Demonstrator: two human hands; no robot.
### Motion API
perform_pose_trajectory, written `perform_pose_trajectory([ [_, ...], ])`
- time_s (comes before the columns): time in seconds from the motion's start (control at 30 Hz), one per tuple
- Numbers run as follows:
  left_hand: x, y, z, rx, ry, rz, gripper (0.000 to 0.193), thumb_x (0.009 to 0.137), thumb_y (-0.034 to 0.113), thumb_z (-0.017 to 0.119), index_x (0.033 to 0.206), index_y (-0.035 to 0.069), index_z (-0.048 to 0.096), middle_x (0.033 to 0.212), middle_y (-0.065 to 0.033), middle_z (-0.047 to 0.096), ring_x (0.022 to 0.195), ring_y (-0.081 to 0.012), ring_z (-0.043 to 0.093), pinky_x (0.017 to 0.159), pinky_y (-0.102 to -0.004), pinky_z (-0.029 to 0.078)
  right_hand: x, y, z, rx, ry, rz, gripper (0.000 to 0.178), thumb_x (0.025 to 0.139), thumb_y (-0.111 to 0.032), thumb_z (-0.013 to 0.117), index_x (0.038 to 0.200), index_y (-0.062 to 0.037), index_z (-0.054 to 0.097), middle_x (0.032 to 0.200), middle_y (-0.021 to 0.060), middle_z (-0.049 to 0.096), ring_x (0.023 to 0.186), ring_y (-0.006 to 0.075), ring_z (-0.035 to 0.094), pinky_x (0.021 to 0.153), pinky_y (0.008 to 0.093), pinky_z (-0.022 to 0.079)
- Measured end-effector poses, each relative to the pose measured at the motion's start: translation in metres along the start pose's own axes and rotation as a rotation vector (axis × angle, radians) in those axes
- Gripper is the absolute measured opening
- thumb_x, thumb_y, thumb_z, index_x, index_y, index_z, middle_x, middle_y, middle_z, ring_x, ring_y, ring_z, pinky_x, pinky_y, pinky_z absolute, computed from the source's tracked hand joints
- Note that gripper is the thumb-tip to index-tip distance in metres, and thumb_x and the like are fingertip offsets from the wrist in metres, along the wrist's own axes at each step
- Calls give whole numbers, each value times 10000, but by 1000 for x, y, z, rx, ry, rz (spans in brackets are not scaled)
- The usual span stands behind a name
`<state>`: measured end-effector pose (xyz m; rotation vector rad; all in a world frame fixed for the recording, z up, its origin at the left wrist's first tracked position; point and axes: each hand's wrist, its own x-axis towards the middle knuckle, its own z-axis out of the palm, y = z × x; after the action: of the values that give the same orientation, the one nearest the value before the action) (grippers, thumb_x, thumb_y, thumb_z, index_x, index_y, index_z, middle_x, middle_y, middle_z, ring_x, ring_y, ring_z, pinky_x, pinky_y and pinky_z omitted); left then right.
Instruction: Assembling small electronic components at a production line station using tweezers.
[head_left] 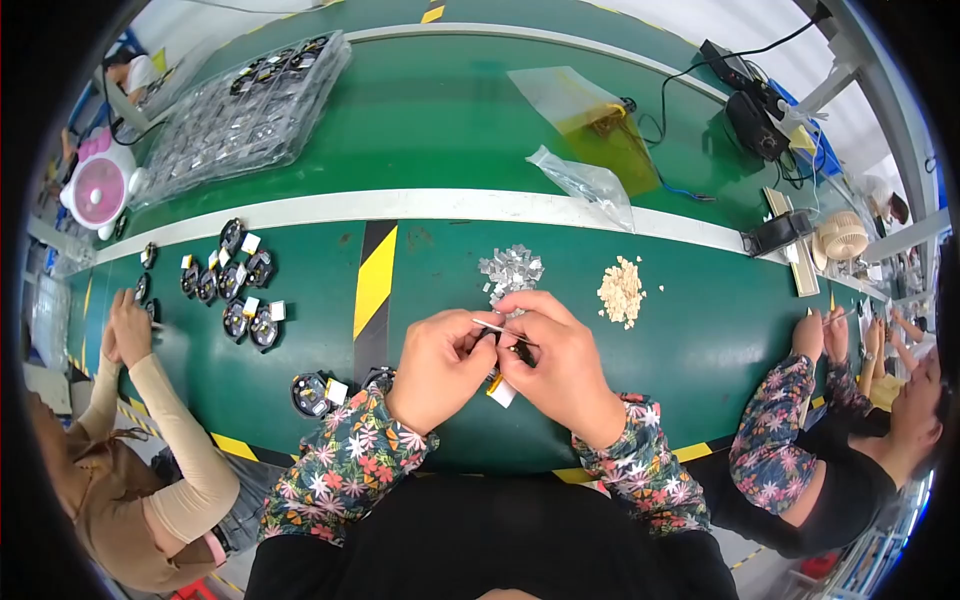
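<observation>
My left hand (443, 365) and my right hand (562, 362) meet close together over the near middle of the bench. Between the fingertips is a small black part, mostly hidden, with a white-and-yellow block (501, 391) hanging below it. The left fingers pinch this part. A thin silver tool (488, 324), tweezers by its look, lies in the right fingers, its length crossing the part. Just beyond the hands sits a pile of small grey pieces (511, 268). By my left wrist lies a round black housing (311, 394) with a white block; another is partly covered by my sleeve.
Cream-coloured bits (622, 293) form a pile to the right. Several black housings (232, 275) lie at the left. A clear tray stack (235, 125), plastic bags (585, 185) and a pale rail (450, 206) are farther back. People work on both sides.
</observation>
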<state>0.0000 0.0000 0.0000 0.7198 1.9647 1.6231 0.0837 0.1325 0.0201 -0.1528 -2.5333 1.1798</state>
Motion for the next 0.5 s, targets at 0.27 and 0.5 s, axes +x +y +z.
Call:
perform_pose_trajectory([
  [0.27, 0, 0, -3, -32, -328, -62, 194, 825, -58, 511, 991, -41, 610, 798, -29, 619, 680, -39, 543, 560, -204, 448, 7, 31, -37, 588, 155, 322, 101, 763, 46, 597, 760, -36, 537, 887, 27, 593, 667, 36, 494, 584, 181, 398],
  [0.5, 0, 1, 2, 131, -558, 3, 201, 817, -34, 536, 997, 7, 615, 817, -48, 622, 657, -55, 552, 577, -223, 455, -5, 58, -69, -591, 276, 238, 69, 743, 3, 612, 739, 21, 546, 582, 98, 561, 550, 184, 578, 514, 291, 440],
])
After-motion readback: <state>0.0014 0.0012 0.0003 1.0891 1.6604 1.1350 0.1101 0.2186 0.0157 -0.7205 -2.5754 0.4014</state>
